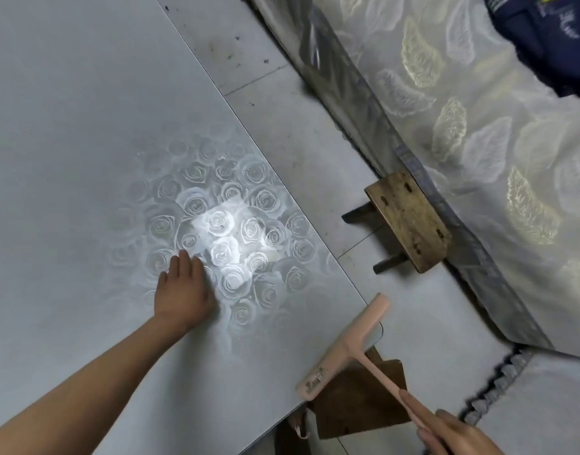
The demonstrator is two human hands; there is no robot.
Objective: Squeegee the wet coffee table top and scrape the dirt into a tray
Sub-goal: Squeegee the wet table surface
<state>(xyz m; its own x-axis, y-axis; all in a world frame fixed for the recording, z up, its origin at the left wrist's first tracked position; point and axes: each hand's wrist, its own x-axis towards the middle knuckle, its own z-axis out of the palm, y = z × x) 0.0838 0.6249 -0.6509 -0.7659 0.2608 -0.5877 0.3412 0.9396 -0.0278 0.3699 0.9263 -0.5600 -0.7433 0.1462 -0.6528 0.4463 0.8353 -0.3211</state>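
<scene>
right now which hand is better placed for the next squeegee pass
Right. The right hand grips the pink squeegee, blade at the table top edge; the left hand lies flat, empty.

On table, left hand; squeegee rightward

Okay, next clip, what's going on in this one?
A person is cleaning a rose-patterned table top. The left hand lies flat on it. The right hand holds a pink squeegee by its handle, blade at the table's near corner. A brown board sits just below that corner; whether it is the tray is unclear.
</scene>
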